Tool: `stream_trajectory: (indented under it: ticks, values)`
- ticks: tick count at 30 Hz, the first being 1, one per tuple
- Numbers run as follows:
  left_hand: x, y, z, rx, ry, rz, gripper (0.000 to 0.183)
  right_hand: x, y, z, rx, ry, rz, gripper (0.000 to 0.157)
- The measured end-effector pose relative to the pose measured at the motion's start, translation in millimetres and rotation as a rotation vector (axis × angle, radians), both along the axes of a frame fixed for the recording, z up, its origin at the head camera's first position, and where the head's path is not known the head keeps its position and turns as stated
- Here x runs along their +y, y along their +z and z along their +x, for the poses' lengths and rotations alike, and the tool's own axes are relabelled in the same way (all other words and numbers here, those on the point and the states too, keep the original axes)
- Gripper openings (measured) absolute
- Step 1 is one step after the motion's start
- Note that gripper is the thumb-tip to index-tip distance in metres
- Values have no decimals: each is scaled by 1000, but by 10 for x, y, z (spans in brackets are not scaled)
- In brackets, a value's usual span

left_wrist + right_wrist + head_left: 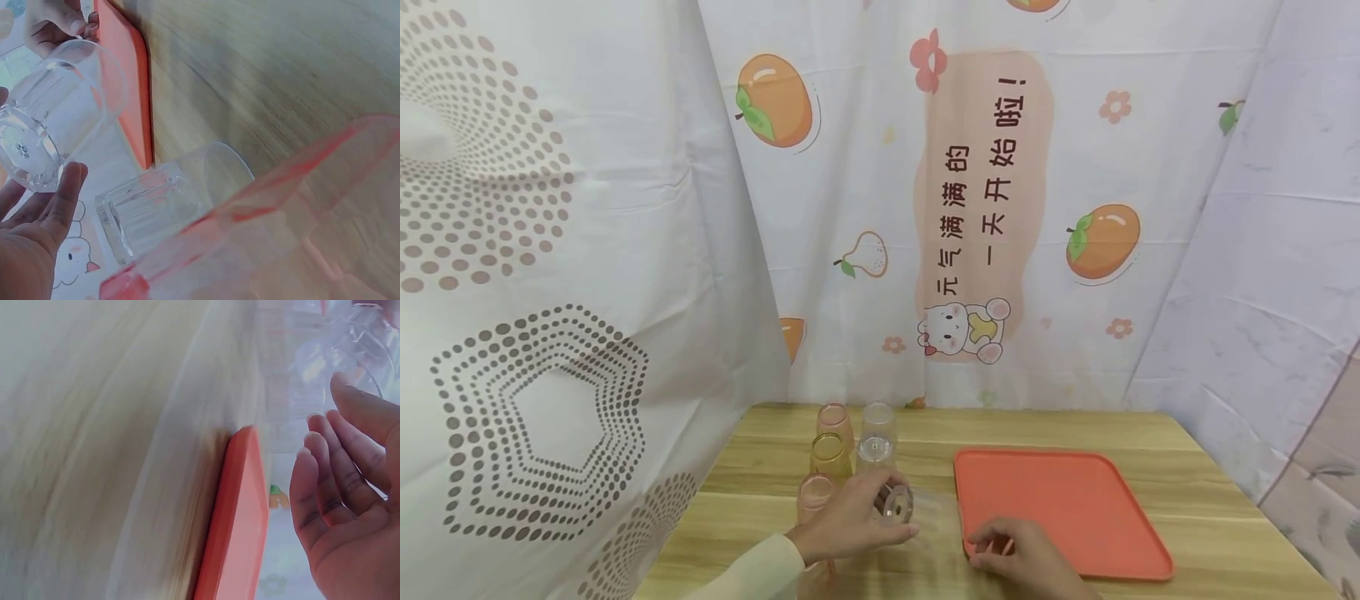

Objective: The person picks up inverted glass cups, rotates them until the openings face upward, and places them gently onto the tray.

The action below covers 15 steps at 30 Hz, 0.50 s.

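My left hand [853, 521] holds a clear glass [898, 505] between thumb and fingers, at its base end. The glass is tilted, its mouth facing right; in the left wrist view this glass [62, 112] is off the table. Beyond it stands another clear glass [175, 194], mouth down. A pink glass [816, 492] is beside the left hand, partly hidden by it. My right hand [1026, 554], fingers loosely bent and holding nothing, is at the left edge of the red tray [1060, 508]; in the right wrist view its palm [350, 550] faces the glass.
Farther back on the left stand a yellow glass [829, 448], another pink glass [833, 417] and more clear glasses [878, 417]. Everything rests on a wood-grain table [760, 467]. A printed curtain [865, 167] hangs behind the table and at its sides.
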State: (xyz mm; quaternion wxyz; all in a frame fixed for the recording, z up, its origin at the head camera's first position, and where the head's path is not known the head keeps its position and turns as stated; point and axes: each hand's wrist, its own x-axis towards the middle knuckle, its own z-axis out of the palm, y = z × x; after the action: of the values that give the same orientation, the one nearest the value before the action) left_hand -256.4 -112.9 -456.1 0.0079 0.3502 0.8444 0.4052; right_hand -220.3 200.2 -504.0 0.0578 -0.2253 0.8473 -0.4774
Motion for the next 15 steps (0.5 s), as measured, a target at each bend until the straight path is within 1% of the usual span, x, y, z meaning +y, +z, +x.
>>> stream_trajectory:
  ticks: [3, 8, 15]
  values:
    - [3, -1, -2, -15, -10, 11, 47, -35, 49, 25, -27, -5, -43, 18]
    - [2, -22, -13, -21, -22, 21, 48, -75, 113, 57, -116, -15, -130, 25]
    - [12, -37, 4, -43, -41, 39, 47, -107, 162, 58, -202, -76, -203, 35]
